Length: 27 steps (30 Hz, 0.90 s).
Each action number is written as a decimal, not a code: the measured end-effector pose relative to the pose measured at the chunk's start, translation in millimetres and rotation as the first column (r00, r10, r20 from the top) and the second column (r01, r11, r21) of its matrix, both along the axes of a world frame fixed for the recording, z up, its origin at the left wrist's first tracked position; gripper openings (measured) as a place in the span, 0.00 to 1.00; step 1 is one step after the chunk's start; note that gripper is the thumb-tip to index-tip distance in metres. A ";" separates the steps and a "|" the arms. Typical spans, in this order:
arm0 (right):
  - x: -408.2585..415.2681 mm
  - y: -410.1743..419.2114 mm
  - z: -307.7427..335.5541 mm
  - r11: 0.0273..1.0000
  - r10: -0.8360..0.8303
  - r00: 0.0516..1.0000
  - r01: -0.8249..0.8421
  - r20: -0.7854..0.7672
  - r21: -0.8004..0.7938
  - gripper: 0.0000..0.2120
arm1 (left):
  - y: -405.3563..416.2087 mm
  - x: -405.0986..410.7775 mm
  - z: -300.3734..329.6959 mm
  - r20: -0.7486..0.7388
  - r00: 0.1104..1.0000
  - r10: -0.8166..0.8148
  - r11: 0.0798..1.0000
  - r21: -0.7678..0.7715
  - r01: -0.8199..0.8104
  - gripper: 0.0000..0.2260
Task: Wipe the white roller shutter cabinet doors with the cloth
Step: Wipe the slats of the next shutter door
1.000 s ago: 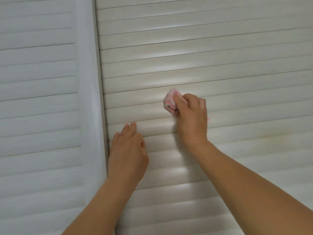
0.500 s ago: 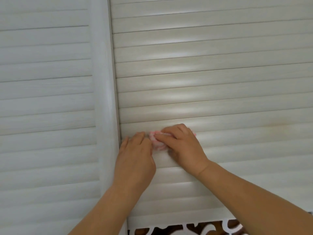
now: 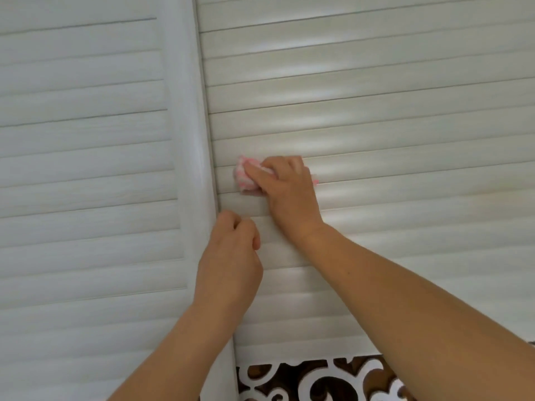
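The right hand (image 3: 289, 186) had carried the bunched pink cloth (image 3: 246, 176) back up a slat on the right shutter door (image 3: 376, 117), its grip closed around it; the left hand (image 3: 231, 256) (fingers now curled, holding nothing) sat just below. Wiping looked ongoing near the frame post (image 3: 185, 140).

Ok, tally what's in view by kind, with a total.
Shutter doors: 2, left door and right door
Hands: 2, left hand and right hand
Cloth: 1, pink cloth
Patterned panel: 1
Total: 6
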State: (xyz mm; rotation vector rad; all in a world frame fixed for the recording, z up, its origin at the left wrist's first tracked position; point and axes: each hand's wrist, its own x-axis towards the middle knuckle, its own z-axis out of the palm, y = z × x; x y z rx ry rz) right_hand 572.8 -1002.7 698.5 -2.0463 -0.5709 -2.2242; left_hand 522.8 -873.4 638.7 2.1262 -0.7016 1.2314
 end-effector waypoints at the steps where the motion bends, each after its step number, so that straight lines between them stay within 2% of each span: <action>1: 2.1 -1.1 -11.7 0.999 -0.007 1.000 0.005 -0.030 -0.035 0.18 | -0.2 1.8 -1.1 0.015 1.000 0.000 1.000 0.012 0.000 0.11; 3: -2.0 -6.4 -32.3 0.992 -0.044 0.997 0.036 -0.063 -0.121 0.16 | -1.9 4.9 -4.1 0.055 0.999 -0.005 1.000 0.028 0.003 0.10; 6: -11.8 -27.9 -46.8 0.955 -0.166 0.986 0.155 -0.021 -0.254 0.15 | -6.4 10.6 -5.7 0.114 0.993 0.006 0.997 0.073 -0.015 0.11; 8: -21.9 -45.7 -50.6 0.941 -0.247 0.969 0.243 0.017 -0.234 0.14 | -8.8 13.5 -5.9 0.164 0.987 0.002 0.992 0.123 -0.023 0.11; 13: -50.6 -101.1 -59.4 0.921 -0.388 0.921 0.388 -0.006 -0.045 0.11 | -14.6 18.8 -10.3 0.204 0.979 -0.022 0.977 0.211 -0.022 0.10; 16: -64.8 -124.0 -65.5 0.885 -0.418 0.906 0.422 -0.063 0.197 0.12 | -16.3 18.2 -9.2 0.217 0.975 -0.044 0.965 0.262 -0.015 0.10; 18: -69.3 -127.0 -67.7 0.814 -0.382 0.918 0.388 -0.106 0.432 0.14 | -18.6 14.5 -6.6 0.151 0.988 -0.034 0.948 0.318 -0.016 0.11; 20: -68.9 -120.0 -62.9 0.701 -0.315 0.938 0.334 -0.146 0.630 0.15 | -18.9 9.2 -5.1 0.043 0.998 0.053 0.920 0.387 -0.065 0.12; 22: -64.2 -106.7 -55.2 0.590 -0.223 0.952 0.302 -0.208 0.749 0.14 | -21.0 5.2 -4.8 -0.020 0.988 0.153 0.878 0.462 -0.127 0.13; 23: -62.1 -97.6 -52.6 0.579 -0.213 0.952 0.305 -0.221 0.756 0.14 | -23.0 3.3 -5.4 -0.019 0.983 0.180 0.867 0.475 -0.150 0.14; 24: -60.5 -86.9 -49.9 0.620 -0.216 0.950 0.310 -0.224 0.721 0.14 | -25.3 1.2 -5.7 -0.014 0.980 0.200 0.858 0.486 -0.168 0.15; 25: -58.6 -76.4 -48.8 0.700 -0.232 0.945 0.327 -0.230 0.635 0.15 | -26.9 -1.1 -6.0 -0.003 0.976 0.219 0.846 0.499 -0.188 0.17; 27: -53.8 -58.1 -50.5 0.841 -0.281 0.921 0.372 -0.270 0.392 0.18 | -30.7 -3.1 -6.0 0.038 0.969 0.244 0.826 0.515 -0.228 0.19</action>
